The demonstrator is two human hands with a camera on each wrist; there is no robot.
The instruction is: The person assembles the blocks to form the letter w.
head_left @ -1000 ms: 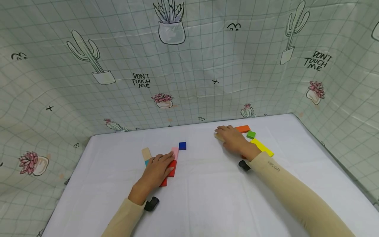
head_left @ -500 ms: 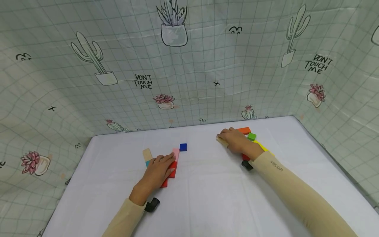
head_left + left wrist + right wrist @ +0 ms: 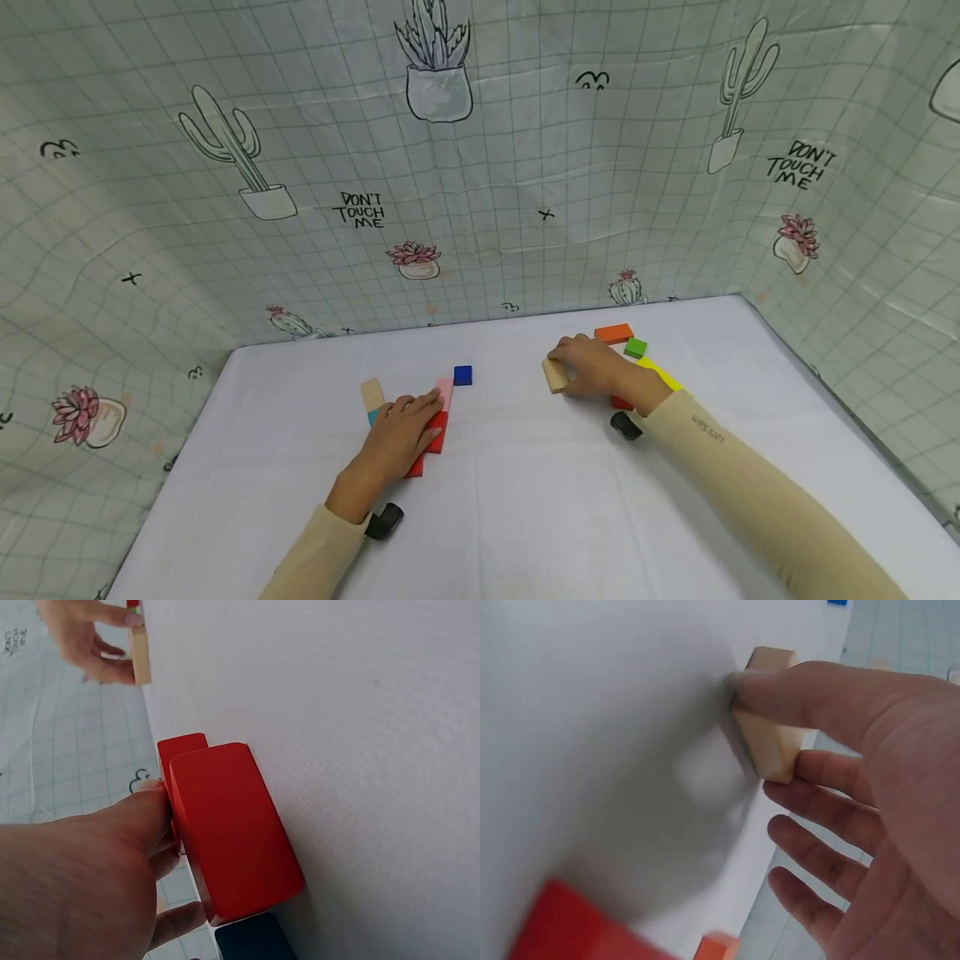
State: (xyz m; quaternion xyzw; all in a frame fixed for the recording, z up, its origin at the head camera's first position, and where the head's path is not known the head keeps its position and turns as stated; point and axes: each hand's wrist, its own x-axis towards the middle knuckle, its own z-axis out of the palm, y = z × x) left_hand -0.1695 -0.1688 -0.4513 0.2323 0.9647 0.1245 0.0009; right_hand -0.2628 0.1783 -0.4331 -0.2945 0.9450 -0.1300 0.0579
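Observation:
My right hand pinches a plain wooden block between thumb and fingers, on the right half of the table. In the right wrist view the wooden block is tilted, with its shadow close beside it. My left hand rests on a group of blocks, fingers extended. A pink block and a red block show at its right side. Another red block lies below the palm. A tan block and a partly covered teal block show at its left. In the left wrist view the thumb touches a red block.
A small blue block lies just right of the pink one. Around my right wrist are an orange block, a green block, a partly hidden yellow block and a red block. A printed cloth hangs behind the white table.
My right hand has closed round the wooden block, turned it and drawn it slightly nearer me, uncovering more of the orange block. The left hand stays in place.

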